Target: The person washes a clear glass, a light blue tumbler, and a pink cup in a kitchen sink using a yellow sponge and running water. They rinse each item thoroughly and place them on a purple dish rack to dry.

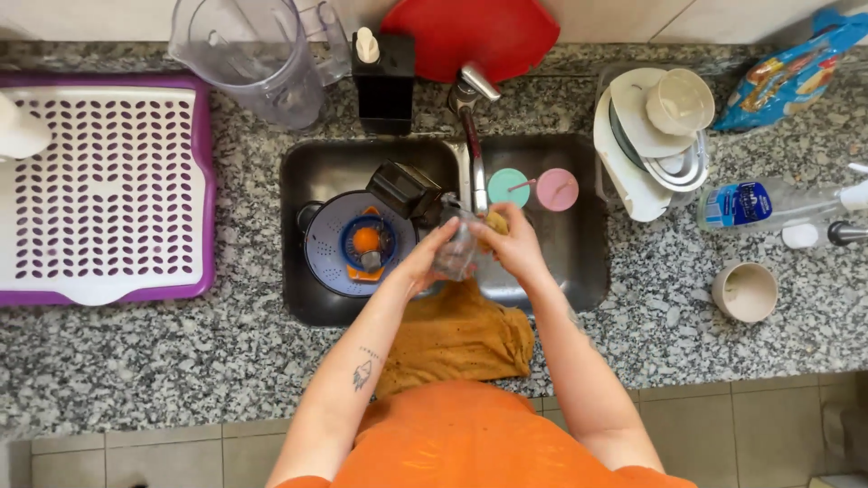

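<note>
At far left on the speckled grey granite worktop (pixel 181 352) lies a white perforated plastic draining tray with a purple rim (pixel 104 185). Just right of it, at the back, a clear plastic blender jug (pixel 249 54) stands, then a black soap dispenser with a cream pump (pixel 383 77), then a red round board (pixel 470 32) leaning on the wall.

Stainless steel sink (pixel 312 307), left part: a pale blue round colander (pixel 330 248) holding orange and blue pieces, a dark boxy object (pixel 404 188) at its upper right edge. A mustard-yellow cloth (pixel 457 334) hangs over the sink's front edge.

Centre, over the basin and under the chrome tap (pixel 470 136): left hand (pixel 425 258) wraps around a small clear glass (pixel 457 248), grip closed on its side. Right hand (pixel 511 239) meets the glass from the other side, fingers curled on a yellow sponge (pixel 496 220) pressed to the rim; grip closed on sponge. Glass is held in the air above the sink, between both hands.

Behind the hands: a teal round lid (pixel 508 187) and a pink round lid (pixel 557 190), side by side.

Right of sink: stacked white dishes with a cream cup on top (pixel 655 136). Further right: a clear plastic bottle with a blue label (pixel 768 203) lying on its side, a beige cup (pixel 744 291) upright, a blue snack bag (pixel 796 68) at the back.
</note>
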